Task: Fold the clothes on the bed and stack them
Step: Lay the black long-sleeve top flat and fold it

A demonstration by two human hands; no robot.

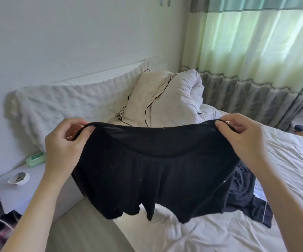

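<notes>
A black strappy top (152,175) hangs spread out in the air above the bed (292,170). My left hand (65,142) pinches its left shoulder strap, and my right hand (241,139) pinches the right strap at the same height. The hem dangles just above the white sheet. Behind the top, at the right, a dark crumpled garment (247,193) lies on the bed, partly hidden.
A rolled white duvet and a pillow (165,99) sit at the head of the bed. A white bedside table (34,190) at the left carries a green wipes pack (36,158) and a small dish (18,179). Green curtains (256,51) hang at the right.
</notes>
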